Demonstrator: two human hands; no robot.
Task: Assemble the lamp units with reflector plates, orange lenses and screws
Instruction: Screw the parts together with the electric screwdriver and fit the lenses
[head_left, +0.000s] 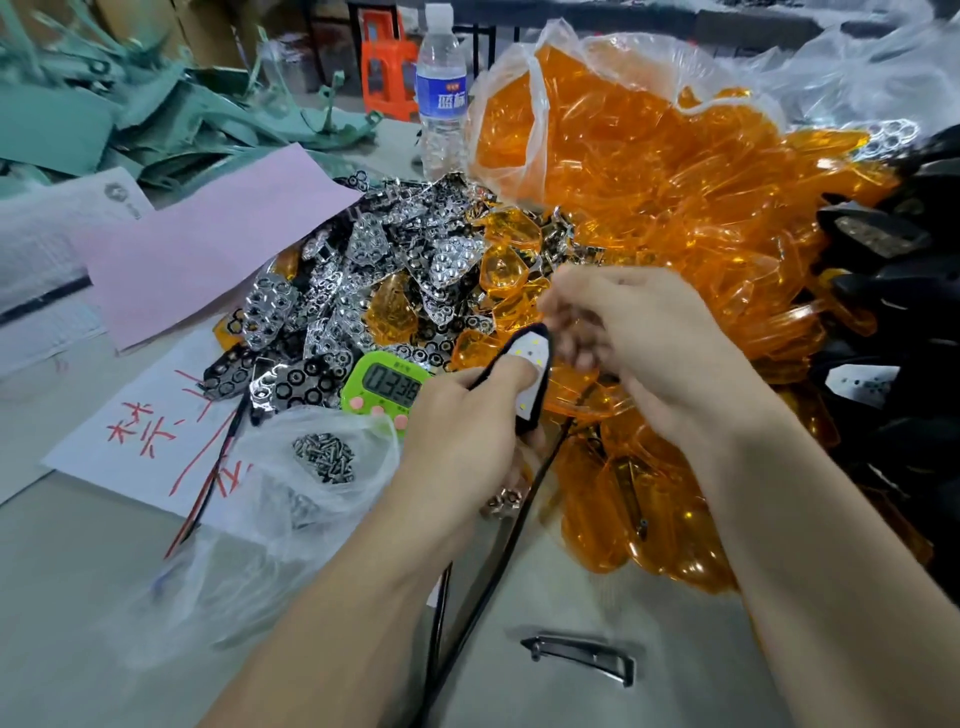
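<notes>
My left hand (460, 426) grips a black lamp unit (530, 376) with a white LED board facing up; its black cable (498, 561) trails down toward me. My right hand (634, 332) hovers just right of the unit's tip with fingers curled and blurred; whether they hold anything is unclear. Chrome reflector plates (374, 291) lie heaped beyond the hands. Orange lenses (675, 218) spill from a clear bag across the right side. Small screws (324, 457) sit in a plastic bag at my left hand's left.
A green timer (387, 387) stands by the reflector pile. A water bottle (441, 93) stands at the back. Pink (208, 244) and white paper sheets lie left. Black lamp housings (904, 312) pile at far right. A black metal tool (579, 654) lies on the near table.
</notes>
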